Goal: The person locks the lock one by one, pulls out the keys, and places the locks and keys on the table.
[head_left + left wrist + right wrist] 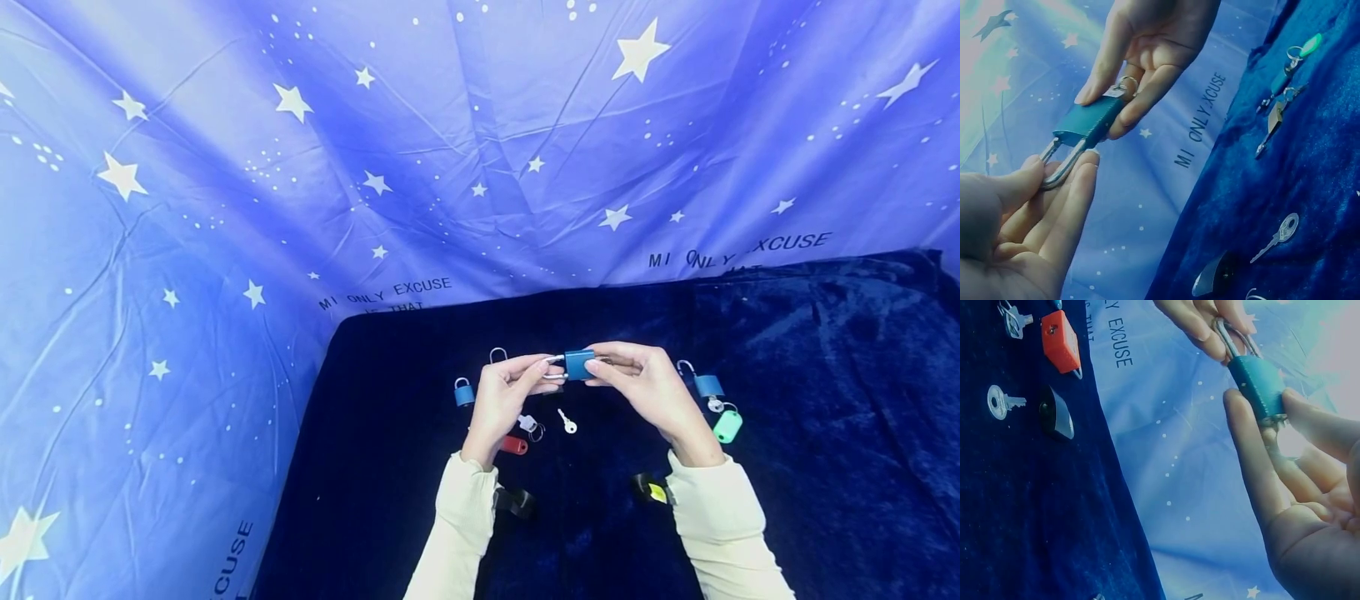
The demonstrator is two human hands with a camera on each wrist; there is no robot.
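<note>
A blue padlock (580,365) is held up level between both hands, above the dark cloth. My left hand (510,387) pinches its silver shackle (1067,172) between thumb and fingers. My right hand (637,379) grips the padlock's body (1257,387) at the opposite end from the shackle. At that end a key sits in the padlock, with a metal ring (1127,86) on it; the right fingers partly hide the key. Whether the shackle is locked in the body, I cannot tell. Below the hands a loose silver key (567,422) lies on the cloth.
On the left lie a small blue padlock (464,392), ringed keys (527,423), a red tag (514,444) and an orange padlock (1060,342). To the right is an unlocked blue padlock (708,386) with a green tag (727,426). A starry curtain (480,150) hangs behind the dark cloth (585,533).
</note>
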